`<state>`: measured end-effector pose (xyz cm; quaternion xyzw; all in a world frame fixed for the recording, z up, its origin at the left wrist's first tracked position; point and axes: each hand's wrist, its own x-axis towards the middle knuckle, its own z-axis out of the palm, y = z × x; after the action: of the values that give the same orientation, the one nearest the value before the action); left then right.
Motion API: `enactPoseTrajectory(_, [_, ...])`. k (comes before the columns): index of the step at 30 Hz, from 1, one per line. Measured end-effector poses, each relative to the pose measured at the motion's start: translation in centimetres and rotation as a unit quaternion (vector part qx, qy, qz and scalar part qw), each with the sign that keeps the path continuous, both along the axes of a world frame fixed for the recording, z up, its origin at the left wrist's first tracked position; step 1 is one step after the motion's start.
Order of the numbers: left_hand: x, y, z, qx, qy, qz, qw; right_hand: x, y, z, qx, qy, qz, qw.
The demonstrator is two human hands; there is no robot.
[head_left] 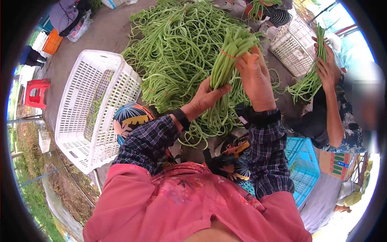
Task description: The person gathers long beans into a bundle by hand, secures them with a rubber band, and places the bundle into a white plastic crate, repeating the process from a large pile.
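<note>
A bundle of long green beans [221, 72] stands tilted in front of me, with an orange rubber band [229, 54] around its upper part. My left hand [206, 96] is closed around the lower part of the bundle, thumb across the front. My right hand [254, 76] is at the right side of its top, close to the band, fingers bent against the beans; some fingertips are hidden. Beyond and below the hands spreads a large heap of long beans [169, 52], with some banded bundles at its near left side.
A white plastic crate [76, 121] with some beans stands left; a blue crate [308, 169] stands right. Another person's hands [328, 68] hold beans at the right, near a white crate [296, 52]. A red stool [36, 92] and orange crate [52, 41] are far left.
</note>
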<state>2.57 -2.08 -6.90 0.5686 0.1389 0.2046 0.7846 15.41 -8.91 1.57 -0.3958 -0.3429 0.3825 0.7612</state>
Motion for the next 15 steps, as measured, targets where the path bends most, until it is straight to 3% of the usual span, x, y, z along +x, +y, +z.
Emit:
enactPoseTrajectory(1, [0.0, 0.2, 0.4, -0.022, -0.024, 0.01, 0.999, 0.7, -0.9, 0.4, -0.081, -0.023, -0.015, 0.996])
enactPoseTrajectory(2, [0.0, 1.0, 0.8, -0.013, -0.025, 0.017, 0.999, 1.0, -0.9, 0.2, -0.071, -0.024, -0.008, 0.997])
enactPoseTrajectory(4, [-0.4, 1.8, 2.2, -0.192, -0.051, 0.019, 0.98, 0.3, -1.1, -0.5, -0.138, -0.114, -0.015, 0.984])
enactPoseTrajectory(6, [-0.9, 2.7, 3.4, -0.205, -0.035, 0.032, 0.978, -1.1, -1.6, -1.6, -0.159, -0.103, 0.002, 0.982])
enactPoseTrajectory(8, [-0.9, 3.3, 4.1, -0.276, -0.09, 0.069, 0.954, -2.4, -2.1, -3.0, -0.238, -0.347, 0.027, 0.907])
enactPoseTrajectory(9, [-0.9, 3.8, 3.8, -0.262, -0.088, 0.055, 0.96, -3.3, -2.5, -3.1, -0.237, -0.348, 0.026, 0.906])
enactPoseTrajectory(11, [-0.9, 3.7, 4.3, -0.277, -0.124, 0.058, 0.951, -5.2, -2.2, -3.0, -0.231, -0.469, -0.005, 0.853])
enactPoseTrajectory(15, [-1.1, 3.7, 5.2, -0.319, -0.162, 0.069, 0.931, -5.9, -1.9, -4.5, -0.208, -0.459, -0.043, 0.863])
